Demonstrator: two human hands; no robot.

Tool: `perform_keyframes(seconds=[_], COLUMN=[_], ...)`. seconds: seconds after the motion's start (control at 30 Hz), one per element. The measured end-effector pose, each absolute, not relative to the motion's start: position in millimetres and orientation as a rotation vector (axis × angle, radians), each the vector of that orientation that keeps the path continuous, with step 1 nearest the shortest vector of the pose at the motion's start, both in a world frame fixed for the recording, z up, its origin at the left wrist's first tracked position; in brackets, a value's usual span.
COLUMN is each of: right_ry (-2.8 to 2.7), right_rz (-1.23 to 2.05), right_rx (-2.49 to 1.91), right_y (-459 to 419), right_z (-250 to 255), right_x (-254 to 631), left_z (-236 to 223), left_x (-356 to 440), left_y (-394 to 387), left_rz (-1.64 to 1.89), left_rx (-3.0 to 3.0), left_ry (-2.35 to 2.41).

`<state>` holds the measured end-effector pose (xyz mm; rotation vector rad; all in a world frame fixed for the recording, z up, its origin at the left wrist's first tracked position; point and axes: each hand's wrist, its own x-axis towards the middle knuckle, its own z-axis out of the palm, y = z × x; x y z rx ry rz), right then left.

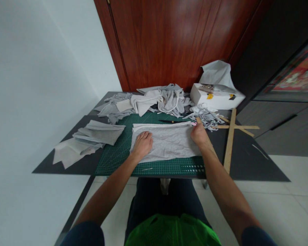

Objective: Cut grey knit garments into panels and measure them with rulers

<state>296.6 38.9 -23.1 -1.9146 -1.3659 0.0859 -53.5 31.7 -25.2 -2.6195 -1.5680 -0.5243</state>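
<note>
Our grey cloth [170, 141] lies flat in layers on the green cutting mat [115, 160], centred on the worktop [256, 169] in front of us. Relation that matters: the cloth spans between our two hands, long axis running left-right, roughly parallel to the worktop's near edge. Left hand [144, 141] is on its left part, fingers together, palm down, released, pressing rather than grasping. Right hand [200, 135] is at the right end near the far corner, fingers curled; something pink shows at the fingertips, but we can't tell what that grip has clenched, if anything. From the left hand, most of the cloth extends right; from the right hand, nearly all of it lies left. Right is the nearer hand to the right end, left to the left end. A wooden strip [198, 120] slants past that right end, partly hidden by the right hand and forearm. Cloth has no obvious tip, so pointing is just sideways; its far edge shows pale layers and rises slightly to the right. A dark slim tool [171, 121] lies just beyond that edge, near-parallel to it. Folded cloths [101, 131] sit left, a scrap pile [146, 102] behind, crossed wooden strips [230, 143] right.
</note>
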Motion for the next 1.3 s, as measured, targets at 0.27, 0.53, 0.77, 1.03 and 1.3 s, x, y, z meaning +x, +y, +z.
perform_keyframes(seconds=[0.27,0.53,0.77,1.03,1.3], right_ry=[-1.324,-1.949,-2.076,-2.032,-2.056], right_rz=[0.038,-0.048,-0.113,-0.082,0.005], right_rx=[-2.0,-1.761,-1.882,-2.079,-2.021], right_y=[29.1,-12.6,-39.5,-50.1,-75.2], right_z=[-18.0,-14.7,-43.0,-12.1,2.4], right_x=[291.3,243.8,226.2,214.3,160.6], left_z=[-20.4,-19.3,-27.0,0.4,22.7], left_x=[-52.6,-56.9,-64.4,-56.5,-38.4], left_y=[34.4,16.2,8.7,2.1,65.4], left_rz=[-0.533,-0.449,-0.327,-0.071,-0.353], left_rx=[-2.661,-2.673,-2.709,-2.698,-2.746], left_ry=[-1.621,-1.671,-1.767,-1.789,-1.489])
